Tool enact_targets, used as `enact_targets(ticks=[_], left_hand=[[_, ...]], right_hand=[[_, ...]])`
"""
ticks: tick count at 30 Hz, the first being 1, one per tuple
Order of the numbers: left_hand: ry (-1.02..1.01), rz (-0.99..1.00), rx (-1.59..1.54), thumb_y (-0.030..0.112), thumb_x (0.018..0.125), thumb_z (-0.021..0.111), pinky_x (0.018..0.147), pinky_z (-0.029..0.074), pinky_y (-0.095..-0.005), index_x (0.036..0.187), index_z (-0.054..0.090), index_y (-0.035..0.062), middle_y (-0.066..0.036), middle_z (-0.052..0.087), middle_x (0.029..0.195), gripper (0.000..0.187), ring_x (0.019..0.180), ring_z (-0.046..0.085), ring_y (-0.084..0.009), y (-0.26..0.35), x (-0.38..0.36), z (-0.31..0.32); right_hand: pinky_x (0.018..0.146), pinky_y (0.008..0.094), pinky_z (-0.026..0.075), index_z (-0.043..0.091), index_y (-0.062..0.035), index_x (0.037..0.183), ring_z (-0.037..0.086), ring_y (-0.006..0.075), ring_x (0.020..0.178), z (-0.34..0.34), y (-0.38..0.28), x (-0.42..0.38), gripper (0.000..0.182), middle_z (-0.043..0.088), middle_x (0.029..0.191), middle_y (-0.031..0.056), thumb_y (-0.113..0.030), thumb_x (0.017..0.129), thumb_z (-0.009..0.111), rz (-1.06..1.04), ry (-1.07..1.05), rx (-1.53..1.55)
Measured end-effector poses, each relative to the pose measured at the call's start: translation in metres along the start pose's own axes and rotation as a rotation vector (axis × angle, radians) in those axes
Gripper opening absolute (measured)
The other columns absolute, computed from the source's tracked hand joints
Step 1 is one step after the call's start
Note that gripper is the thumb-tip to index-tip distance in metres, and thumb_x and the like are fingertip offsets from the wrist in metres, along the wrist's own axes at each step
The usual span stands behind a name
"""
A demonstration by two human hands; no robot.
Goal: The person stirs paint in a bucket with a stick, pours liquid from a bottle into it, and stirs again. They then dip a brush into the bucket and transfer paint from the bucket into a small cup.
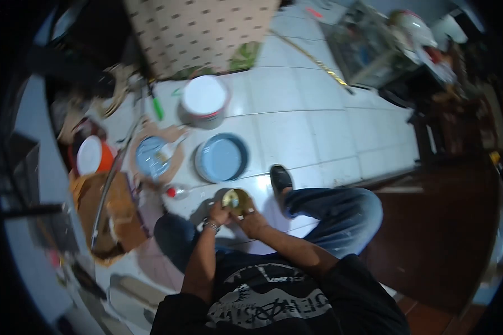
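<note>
Both hands hold a yellowish round can point(238, 205) low over the floor in front of me, its opening facing up and something pale inside it. My left hand point(219, 214) closes on its left side, and a watch sits on that wrist. My right hand point(255, 223) grips its right and lower side. Just beyond the can stands a grey-blue tub point(198, 162) with light blue liquid in it. To its left, a brush point(170, 151) lies across a blue-coated round lid or dish point(148, 158). A small clear bottle with a red cap point(171, 192) is near my left knee.
A white-lidded bucket point(204, 96) stands behind the tub. At left are an orange container point(103, 156), a torn cardboard box point(86, 223) and a green-handled tool point(158, 109). A brown wooden panel point(430, 240) lies at right; a glass case point(366, 50) stands at far right.
</note>
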State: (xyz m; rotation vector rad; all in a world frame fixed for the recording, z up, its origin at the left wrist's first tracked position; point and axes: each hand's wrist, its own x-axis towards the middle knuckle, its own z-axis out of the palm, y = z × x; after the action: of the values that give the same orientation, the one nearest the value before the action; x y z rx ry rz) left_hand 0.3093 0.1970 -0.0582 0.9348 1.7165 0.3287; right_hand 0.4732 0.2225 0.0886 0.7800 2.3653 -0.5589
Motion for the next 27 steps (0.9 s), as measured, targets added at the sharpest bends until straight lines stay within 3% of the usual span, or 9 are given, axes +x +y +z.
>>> enact_targets(ticks=[6, 8, 10, 14, 15, 18, 21, 23, 27], left_hand=[[-0.056, 0.148, -0.206, 0.016, 0.09, 0.056, 0.045, 0.055, -0.034, 0.117, 0.06, 0.0026, -0.013, 0.068, 0.083, 0.03, 0.065, 0.068, -0.0227, -0.002, 0.01, -0.001], [-0.178, 0.144, -0.155, 0.023, 0.091, 0.057, 0.038, 0.047, -0.0316, 0.125, 0.055, 0.0035, -0.011, 0.065, 0.081, 0.039, 0.059, 0.063, -0.0213, 0.014, 0.004, -0.014], [0.021, -0.108, -0.29, 0.027, 0.091, 0.057, 0.052, 0.053, -0.037, 0.138, 0.04, 0.0022, -0.013, 0.064, 0.093, 0.056, 0.076, 0.065, -0.0256, 0.012, 0.008, -0.026], [0.543, 0.007, -0.519, 0.033, 0.092, 0.058, 0.063, 0.049, -0.0324, 0.146, 0.024, -0.0015, -0.015, 0.059, 0.105, 0.073, 0.082, 0.06, -0.0234, 0.027, 0.036, -0.071], [0.643, 0.122, -0.52, 0.029, 0.093, 0.058, 0.084, 0.048, -0.0352, 0.143, 0.023, -0.0098, -0.02, 0.056, 0.117, 0.073, 0.101, 0.057, -0.0248, 0.04, 0.038, -0.078], [0.384, 0.284, -0.692, 0.025, 0.098, 0.048, 0.1, 0.041, -0.0386, 0.145, 0.019, -0.0094, -0.026, 0.045, 0.133, 0.064, 0.118, 0.049, -0.0296, 0.023, 0.102, -0.094], [0.713, 0.819, 1.073, 0.023, 0.099, 0.044, 0.113, 0.026, -0.0514, 0.138, 0.038, 0.0015, -0.027, 0.045, 0.136, 0.045, 0.129, 0.039, -0.0417, -0.107, 0.252, -0.116], [0.692, 0.371, 0.033, 0.022, 0.095, 0.047, 0.099, 0.04, -0.0454, 0.119, 0.054, -0.0074, -0.031, 0.056, 0.117, 0.038, 0.113, 0.051, -0.0437, 0.029, 0.139, -0.089], [0.697, 0.246, 0.127, 0.023, 0.093, 0.053, 0.087, 0.045, -0.0489, 0.111, 0.054, -0.0064, -0.03, 0.059, 0.107, 0.034, 0.099, 0.056, -0.0466, 0.083, 0.089, -0.1]], right_hand=[[0.113, 0.0641, 0.001, 0.066, -0.0087, 0.114, 0.061, 0.0304, 0.113, 0.027, 0.005, 0.026, 0.036, 0.068, 0.109, 0.0105, -0.03, 0.087, 0.055, 0.043, 0.382, 0.123], [0.111, 0.0657, 0.011, 0.057, -0.0156, 0.125, 0.06, 0.034, 0.112, -0.057, 0.011, -0.015, 0.04, 0.067, 0.111, 0.0085, -0.032, 0.088, 0.055, 0.119, 0.021, 0.158], [0.106, 0.0597, 0.03, 0.051, -0.0104, 0.13, 0.064, 0.0343, 0.104, -0.063, 0.029, -0.005, 0.049, 0.069, 0.099, 0.0149, -0.033, 0.087, 0.056, 0.219, 0.136, 0.327], [0.092, 0.0499, 0.047, 0.044, -0.0007, 0.132, 0.063, 0.0375, 0.101, -0.068, 0.062, 0.024, 0.06, 0.067, 0.1, 0.0218, -0.033, 0.083, 0.059, 0.517, 0.456, 0.973], [0.089, 0.0484, 0.048, 0.042, 0.001, 0.132, 0.063, 0.0385, 0.101, -0.063, 0.072, 0.037, 0.063, 0.066, 0.101, 0.023, -0.033, 0.083, 0.059, 0.58, 0.495, 1.077], [0.093, 0.0466, 0.047, 0.035, 0.0029, 0.137, 0.058, 0.04, 0.11, -0.054, 0.086, 0.062, 0.072, 0.058, 0.119, 0.027, -0.037, 0.082, 0.06, 0.75, 0.579, 1.218], [0.099, 0.0432, 0.043, 0.034, -0.003, 0.141, 0.053, 0.0382, 0.12, -0.038, 0.08, 0.054, 0.077, 0.051, 0.132, 0.0223, -0.043, 0.082, 0.061, 0.836, 0.64, 1.304], [0.098, 0.0423, 0.044, 0.044, -0.0067, 0.133, 0.054, 0.0339, 0.121, -0.024, 0.086, 0.038, 0.066, 0.05, 0.135, 0.0174, -0.045, 0.081, 0.059, 0.786, 0.528, 1.066], [0.089, 0.0462, 0.049, 0.056, -0.0073, 0.119, 0.061, 0.0336, 0.108, -0.007, 0.093, 0.039, 0.049, 0.065, 0.111, 0.0164, -0.038, 0.082, 0.058, 0.529, 0.16, 0.846]])
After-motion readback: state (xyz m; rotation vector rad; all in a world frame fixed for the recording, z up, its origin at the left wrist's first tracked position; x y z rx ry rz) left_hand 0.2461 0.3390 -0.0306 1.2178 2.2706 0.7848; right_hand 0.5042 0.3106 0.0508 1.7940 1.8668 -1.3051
